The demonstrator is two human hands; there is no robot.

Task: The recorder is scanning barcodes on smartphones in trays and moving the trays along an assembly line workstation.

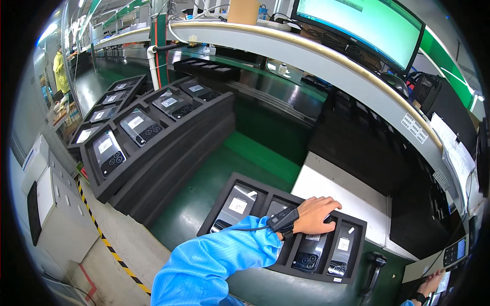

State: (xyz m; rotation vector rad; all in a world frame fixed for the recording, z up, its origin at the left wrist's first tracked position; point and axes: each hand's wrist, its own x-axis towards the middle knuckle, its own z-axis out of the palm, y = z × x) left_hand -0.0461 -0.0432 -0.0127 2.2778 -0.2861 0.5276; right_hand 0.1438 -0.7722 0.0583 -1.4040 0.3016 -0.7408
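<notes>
My left hand (315, 216), in a blue sleeve with a dark device strapped at the wrist, reaches over a black foam tray (360, 239). Its fingers are apart and curved above the tray's far edge, by a slot holding a dark smartphone (309, 255). Another smartphone (341, 252) lies to the right of the hand, and one more (236, 206) sits at the tray's left end. The slots under my wrist are partly hidden. At the far lower right, my right hand (431, 286) has its fingers closed on a phone-like slab (443, 288) with a bright surface.
Stacked black foam trays (168, 153) with several phones stand on the left. A white board (339, 191) lies beyond the near tray. A black handheld scanner (375, 268) is right of it. A monitor (365, 28) sits on the shelf above. Papers (454, 153) hang at right.
</notes>
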